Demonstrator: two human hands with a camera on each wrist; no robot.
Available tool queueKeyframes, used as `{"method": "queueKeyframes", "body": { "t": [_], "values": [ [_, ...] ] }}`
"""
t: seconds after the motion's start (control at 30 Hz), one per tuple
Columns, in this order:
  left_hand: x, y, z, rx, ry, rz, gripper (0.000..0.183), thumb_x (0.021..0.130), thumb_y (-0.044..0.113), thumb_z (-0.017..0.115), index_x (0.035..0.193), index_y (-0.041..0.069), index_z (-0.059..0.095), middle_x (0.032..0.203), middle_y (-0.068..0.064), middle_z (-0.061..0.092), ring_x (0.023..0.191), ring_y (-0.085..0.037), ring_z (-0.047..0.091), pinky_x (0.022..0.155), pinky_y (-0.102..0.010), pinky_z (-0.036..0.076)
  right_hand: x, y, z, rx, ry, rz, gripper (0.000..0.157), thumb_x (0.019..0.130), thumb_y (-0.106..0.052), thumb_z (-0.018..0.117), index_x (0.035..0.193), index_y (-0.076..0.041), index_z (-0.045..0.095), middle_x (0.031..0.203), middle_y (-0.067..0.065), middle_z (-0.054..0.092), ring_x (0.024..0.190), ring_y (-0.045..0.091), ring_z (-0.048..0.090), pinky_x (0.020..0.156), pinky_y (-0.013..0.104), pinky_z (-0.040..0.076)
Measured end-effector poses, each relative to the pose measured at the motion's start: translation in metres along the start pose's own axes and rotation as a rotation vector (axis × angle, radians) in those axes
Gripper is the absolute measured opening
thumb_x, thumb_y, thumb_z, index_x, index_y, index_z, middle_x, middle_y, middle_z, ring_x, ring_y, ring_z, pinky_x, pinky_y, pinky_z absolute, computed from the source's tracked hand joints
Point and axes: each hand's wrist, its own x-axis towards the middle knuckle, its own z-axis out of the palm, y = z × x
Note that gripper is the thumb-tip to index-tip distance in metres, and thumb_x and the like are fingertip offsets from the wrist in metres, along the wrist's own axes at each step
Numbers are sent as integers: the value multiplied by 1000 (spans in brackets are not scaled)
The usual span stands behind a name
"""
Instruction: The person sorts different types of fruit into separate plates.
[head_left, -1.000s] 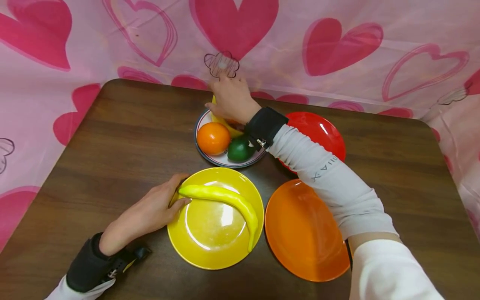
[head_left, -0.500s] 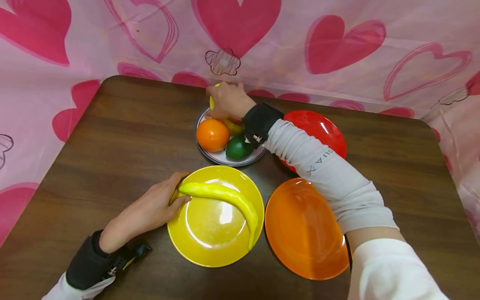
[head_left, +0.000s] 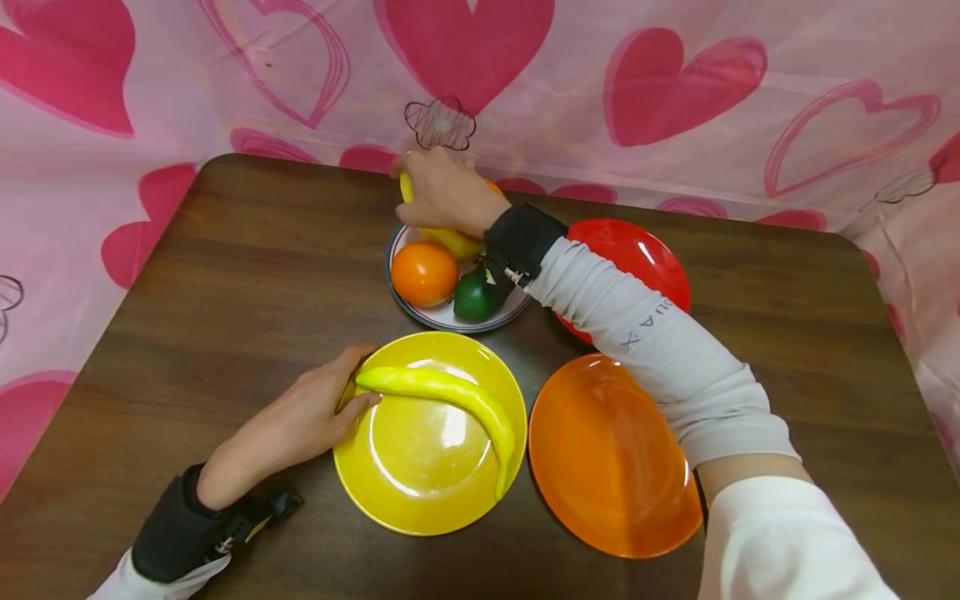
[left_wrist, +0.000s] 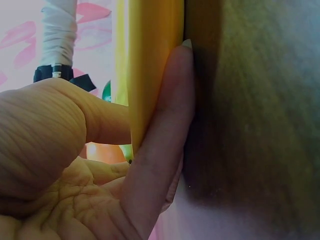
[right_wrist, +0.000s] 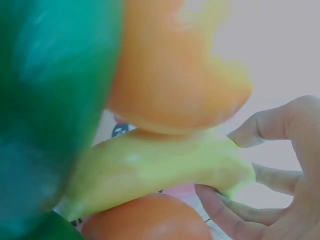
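My left hand point(head_left: 315, 408) pinches the left rim of the yellow plate point(head_left: 405, 492); the left wrist view shows the thumb on its upper face and a finger point(left_wrist: 165, 115) beneath. Across this plate lies a long, curved yellow banana-like piece point(head_left: 450, 387). At the back, my right hand point(head_left: 446, 192) grips one end of a banana point(right_wrist: 160, 165) over the patterned white plate point(head_left: 401, 239). On that plate sit an orange point(head_left: 425, 273) and a green avocado-like fruit point(head_left: 477, 296). Another orange-coloured fruit point(head_left: 493, 188) shows partly behind the right hand.
A red plate point(head_left: 637, 258) stands right of the fruit plate, partly covered by the right sleeve. An orange plate point(head_left: 600, 467) lies right of the yellow one, close to it. Behind the wooden table point(head_left: 247, 267) hangs a pink heart-patterned cloth point(head_left: 555, 108).
My right hand has shifted slightly left, and the banana has moved with it. The left hand and the yellow plate have stayed in place.
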Motion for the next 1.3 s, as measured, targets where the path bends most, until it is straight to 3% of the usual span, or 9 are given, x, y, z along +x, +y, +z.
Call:
{"method": "queueKeyframes", "body": {
  "t": [0.1,0.23,0.43,0.6,0.77,0.87,1.0,1.13,1.3],
  "values": [
    [-1,-1,0,5,7,10,58,94,26,60,142,6,36,116,-10,55,83,-16,52,75,-34,47,-4,-6,-3,42,35,-32,62,88,-38,55,146,-19,44,107,1,55,92,16,51,79,29,44],
    [0,-2,0,14,17,22,56,94,25,60,142,6,36,116,-10,56,83,-16,52,75,-34,47,-10,-14,-10,76,91,-90,63,90,-35,54,150,-21,40,102,3,53,83,17,53,65,24,47],
    [3,-2,0,14,13,34,56,94,26,60,141,7,36,117,-10,56,84,-16,52,76,-34,47,-24,-21,-23,30,202,-191,60,93,-31,47,151,-25,38,111,5,53,86,16,49,70,23,45],
    [5,0,-1,10,2,25,57,94,26,61,142,6,36,115,-10,56,83,-16,52,76,-34,47,-39,-18,-29,22,327,-353,53,99,-27,34,151,-22,38,122,7,49,92,16,47,77,19,40],
    [7,0,-2,13,0,28,57,94,26,60,141,6,36,115,-10,56,83,-16,52,76,-34,47,-55,-12,-34,15,369,-447,53,102,-32,32,154,-23,30,128,5,50,102,14,48,86,16,41],
    [8,-1,-2,16,2,33,57,94,27,60,142,6,36,116,-10,56,83,-15,52,76,-35,47,-66,-13,-36,83,351,-459,57,101,-42,35,153,-20,30,106,2,53,87,12,49,78,19,43],
    [6,-3,-3,17,12,39,58,94,27,61,142,6,36,118,-11,56,84,-16,53,76,-35,47,-81,-20,-32,216,276,-454,58,97,-51,44,140,-13,42,88,1,50,69,11,48,68,22,43],
    [5,-4,-3,19,24,52,58,94,28,61,142,7,36,119,-11,56,86,-17,53,76,-36,47,-97,-28,-23,273,196,-396,51,91,-53,57,118,-11,51,80,1,51,66,12,49,64,24,43],
    [4,-4,-2,25,36,66,58,94,26,61,142,7,36,117,-10,56,88,-17,54,77,-37,47,-116,-42,-13,283,32,-309,43,87,-50,65,102,-13,51,81,1,51,70,15,51,66,27,41]
  ]
}}
